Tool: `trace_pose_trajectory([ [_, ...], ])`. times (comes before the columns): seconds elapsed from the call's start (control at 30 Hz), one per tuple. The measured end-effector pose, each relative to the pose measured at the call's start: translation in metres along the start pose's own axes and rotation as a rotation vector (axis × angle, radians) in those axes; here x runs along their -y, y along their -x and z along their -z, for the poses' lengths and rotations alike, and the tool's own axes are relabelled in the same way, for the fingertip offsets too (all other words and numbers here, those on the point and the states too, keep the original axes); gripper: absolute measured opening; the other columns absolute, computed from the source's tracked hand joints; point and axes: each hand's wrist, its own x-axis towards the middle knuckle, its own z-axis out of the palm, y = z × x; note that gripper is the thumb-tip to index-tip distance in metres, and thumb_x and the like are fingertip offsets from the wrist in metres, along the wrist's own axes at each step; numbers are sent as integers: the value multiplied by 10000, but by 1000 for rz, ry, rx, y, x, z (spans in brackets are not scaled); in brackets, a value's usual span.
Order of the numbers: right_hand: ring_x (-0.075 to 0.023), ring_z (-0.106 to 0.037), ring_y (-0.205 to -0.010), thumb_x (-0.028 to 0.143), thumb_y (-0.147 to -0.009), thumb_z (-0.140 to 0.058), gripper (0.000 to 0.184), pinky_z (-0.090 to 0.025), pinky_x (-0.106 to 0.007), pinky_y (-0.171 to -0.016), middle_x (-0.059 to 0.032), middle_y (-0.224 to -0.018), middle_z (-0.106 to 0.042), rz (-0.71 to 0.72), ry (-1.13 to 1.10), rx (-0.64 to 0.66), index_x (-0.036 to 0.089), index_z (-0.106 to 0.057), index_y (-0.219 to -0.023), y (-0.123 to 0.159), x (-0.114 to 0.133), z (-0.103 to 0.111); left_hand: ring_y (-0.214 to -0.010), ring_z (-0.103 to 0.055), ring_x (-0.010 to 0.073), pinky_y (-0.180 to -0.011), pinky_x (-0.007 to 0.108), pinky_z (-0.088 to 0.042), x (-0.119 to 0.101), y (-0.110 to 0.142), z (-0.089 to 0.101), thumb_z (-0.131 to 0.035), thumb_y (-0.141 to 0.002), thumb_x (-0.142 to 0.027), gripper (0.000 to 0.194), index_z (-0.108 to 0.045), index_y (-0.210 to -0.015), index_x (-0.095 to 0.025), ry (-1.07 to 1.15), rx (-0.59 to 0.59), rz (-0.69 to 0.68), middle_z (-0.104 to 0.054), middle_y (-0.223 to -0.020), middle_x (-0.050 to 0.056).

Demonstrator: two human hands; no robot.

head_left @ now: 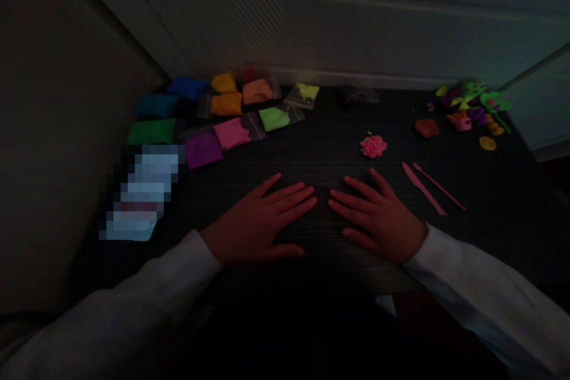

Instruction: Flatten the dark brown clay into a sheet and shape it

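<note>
Both hands lie flat on a dark, fine-ribbed table (320,163), fingertips pointing inward at each other with a small gap between. My left hand (267,219) has its fingers out and thumb apart, holding nothing. My right hand (378,217) is spread the same way and also holds nothing. Just beyond the right hand sits a pink flower-like clay cluster (373,146) with bits of green. To its right rest a pink plastic clay knife (423,189) and a thin pink stick tool (440,186), side by side and slanting.
Clay packets, including purple (203,150), pink (231,133), light green (274,118) and green (151,131), spread across the back left. A lit, blurred-out screen (145,193) lies left. Colourful clay pieces (476,108) and a reddish-brown lump (426,127) occupy the back right. A pale panel (392,41) borders the table behind.
</note>
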Motion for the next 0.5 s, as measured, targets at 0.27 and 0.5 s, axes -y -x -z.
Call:
trace_pose_trajectory([
  [0.27,-242,-312,-1259,306,-825,-441,562,-154,-543,-1044,-69,-1279,-489,-61,-95,-140,163,-271,-1342,7,-5,1,-1295,-261,215,-1094,459,-41,-8,-10,4,-362,-824,-513,629,-237,-1349,-189,33,-37,-74,-326,-1386,61],
  [0.5,-226,-371,-1224,261,-829,-434,527,-215,-490,-1046,-98,-1271,-489,-136,-159,-217,141,-301,-1325,10,-8,2,-1321,-175,250,-1084,514,-31,-5,-15,4,-380,-815,-523,607,-275,-1334,-227,50,-2,-68,-335,-1384,15],
])
